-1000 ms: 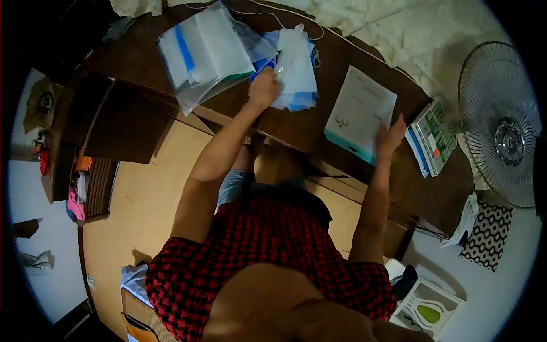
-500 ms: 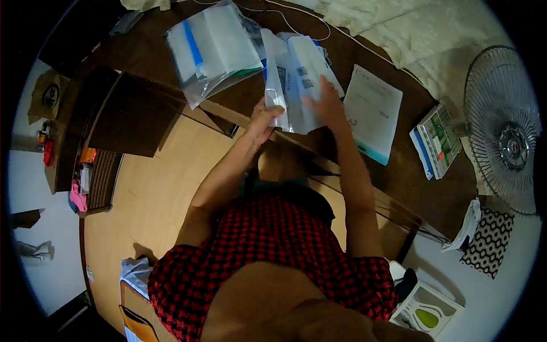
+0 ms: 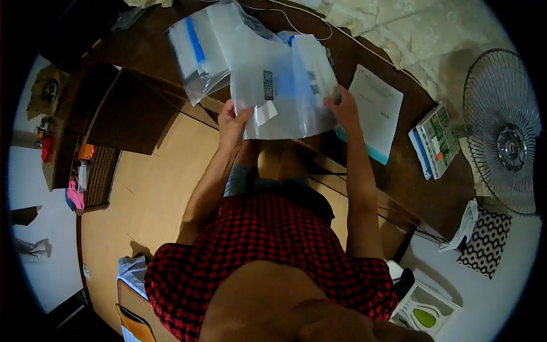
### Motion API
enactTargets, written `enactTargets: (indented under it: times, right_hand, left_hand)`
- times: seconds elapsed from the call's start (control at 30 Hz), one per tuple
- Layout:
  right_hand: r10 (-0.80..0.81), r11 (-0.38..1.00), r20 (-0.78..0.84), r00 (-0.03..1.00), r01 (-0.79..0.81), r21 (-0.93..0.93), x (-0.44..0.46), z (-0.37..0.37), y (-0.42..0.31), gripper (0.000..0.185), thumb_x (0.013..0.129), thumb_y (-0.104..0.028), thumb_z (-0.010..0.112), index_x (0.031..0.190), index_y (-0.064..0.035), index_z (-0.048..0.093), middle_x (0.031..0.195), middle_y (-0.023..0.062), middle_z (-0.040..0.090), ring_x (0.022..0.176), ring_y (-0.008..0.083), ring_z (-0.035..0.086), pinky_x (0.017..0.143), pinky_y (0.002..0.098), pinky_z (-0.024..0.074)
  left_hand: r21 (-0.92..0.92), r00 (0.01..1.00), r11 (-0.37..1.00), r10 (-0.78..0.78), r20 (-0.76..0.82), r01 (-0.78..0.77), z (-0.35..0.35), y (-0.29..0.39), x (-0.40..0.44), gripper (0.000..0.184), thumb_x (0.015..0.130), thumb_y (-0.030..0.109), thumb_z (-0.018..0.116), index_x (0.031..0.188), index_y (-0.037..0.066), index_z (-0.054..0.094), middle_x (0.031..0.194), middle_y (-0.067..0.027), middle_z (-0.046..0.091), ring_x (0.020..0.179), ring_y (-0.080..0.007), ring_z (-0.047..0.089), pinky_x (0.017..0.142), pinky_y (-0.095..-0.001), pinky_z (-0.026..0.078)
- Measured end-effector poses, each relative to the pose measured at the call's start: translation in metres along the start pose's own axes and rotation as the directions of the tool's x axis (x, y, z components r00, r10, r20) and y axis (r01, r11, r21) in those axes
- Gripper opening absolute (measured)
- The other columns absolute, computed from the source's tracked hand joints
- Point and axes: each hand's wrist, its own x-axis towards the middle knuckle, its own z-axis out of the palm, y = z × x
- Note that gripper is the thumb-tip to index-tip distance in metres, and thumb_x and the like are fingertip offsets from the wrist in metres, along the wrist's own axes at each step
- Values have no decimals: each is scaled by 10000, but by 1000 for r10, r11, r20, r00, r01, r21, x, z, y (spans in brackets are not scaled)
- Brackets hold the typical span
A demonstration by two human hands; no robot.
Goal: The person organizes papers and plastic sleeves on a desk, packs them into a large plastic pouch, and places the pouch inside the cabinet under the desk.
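A translucent plastic bag (image 3: 285, 117) with dark printed blocks and a small white label is spread between my hands at the desk's front edge. My left hand (image 3: 232, 122) pinches its lower left side, beside the label. At its right side, my right hand (image 3: 344, 108) grips the edge between thumb and fingers. Behind it on the left lies a clear bag (image 3: 196, 48) with a blue strip and white contents, partly covered. Just right of my right hand, a white document in a folder with a teal edge (image 3: 379, 108) lies on the desk.
On the dark desk (image 3: 421, 196) stand a stack of boxes or books (image 3: 437, 142) and, at the far right, a fan (image 3: 510, 145). A white cable (image 3: 364, 43) runs along the back by a cream cloth (image 3: 410, 28). A cabinet (image 3: 122, 111) is at left.
The translucent bag has gone from folded together to spread wide. My left hand moved left with its edge, and my right hand now grips the right side.
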Motion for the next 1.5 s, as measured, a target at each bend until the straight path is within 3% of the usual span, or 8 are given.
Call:
enactTargets:
  times: [0.47, 0.6, 0.7, 0.93, 1.0, 1.1, 1.3, 1.5]
  right_hand:
    - [-164, 986, -251, 954, 157, -50, -28, -16, -85, 391, 683, -132, 602, 1052, -71, 489, 938, 157, 569, 813, 320, 564, 710, 391, 446]
    - [-424, 904, -43, 905, 425, 47, -72, 14, -143, 348, 732, -89, 534, 1074, -70, 474, 946, 166, 543, 810, 359, 543, 699, 423, 440]
    - [-513, 858, 218, 831, 489, 157, -97, 35, -157, 327, 750, -61, 509, 1074, -47, 471, 991, 179, 520, 838, 378, 524, 721, 421, 436]
    - [-636, 741, 367, 679, 405, 536, -104, 47, -146, 354, 727, -65, 580, 1066, -13, 496, 1044, 181, 501, 943, 335, 500, 814, 341, 412]
    - [-494, 847, -32, 869, 490, 207, -92, 43, -138, 354, 732, -92, 590, 1064, -4, 501, 1028, 167, 512, 944, 307, 503, 803, 337, 413]
    - [-239, 936, -123, 963, 262, 235, -69, 69, -104, 334, 734, -119, 605, 1031, 8, 519, 1007, 166, 521, 943, 260, 506, 765, 320, 424]
    - [-135, 934, 245, 960, 41, 354, -45, 85, -81, 362, 710, -186, 608, 981, 23, 490, 911, 206, 555, 816, 336, 546, 719, 384, 429]
    - [-34, 889, 140, 990, -35, 457, -58, 67, -101, 282, 782, -149, 530, 995, 30, 493, 866, 114, 569, 745, 181, 527, 688, 305, 422]
  left_hand:
    - [-74, 999, 996, -42, -4, 42, -12, -23, -43, 164, 752, 42, 576, 912, 27, 545, 839, -36, 573, 756, -110, 530, 687, -241, 428]
    - [21, 986, 993, -116, 115, 115, -8, -31, -41, 276, 773, 12, 524, 1048, 10, 496, 951, -85, 564, 875, -186, 540, 777, -300, 438]
    - [-423, 966, 869, -208, 154, 255, -2, -20, -43, 405, 823, 117, 513, 1189, 27, 365, 1095, -93, 484, 998, -185, 477, 856, -330, 398]
    - [-263, 974, 937, -217, 72, 228, -26, -12, -35, 235, 836, 160, 516, 1019, 13, 504, 918, -102, 586, 789, -185, 580, 709, -318, 490]
    - [-239, 971, 942, -237, 30, 237, -30, -14, -36, 221, 843, 172, 516, 997, 15, 512, 898, -92, 594, 769, -177, 583, 688, -317, 495]
    - [-187, 924, 908, -383, -15, 374, -34, -17, -37, 179, 857, 143, 488, 984, 26, 536, 911, -85, 595, 765, -159, 572, 694, -309, 480]
    - [-158, 913, 904, -407, -35, 397, -44, -34, -39, 223, 832, 199, 549, 979, 32, 548, 873, -73, 600, 735, -140, 569, 676, -294, 478]
    - [250, 999, 968, 27, 48, -38, -58, -42, -40, 261, 795, 136, 593, 1018, 14, 536, 861, -52, 590, 708, -99, 531, 650, -258, 459]
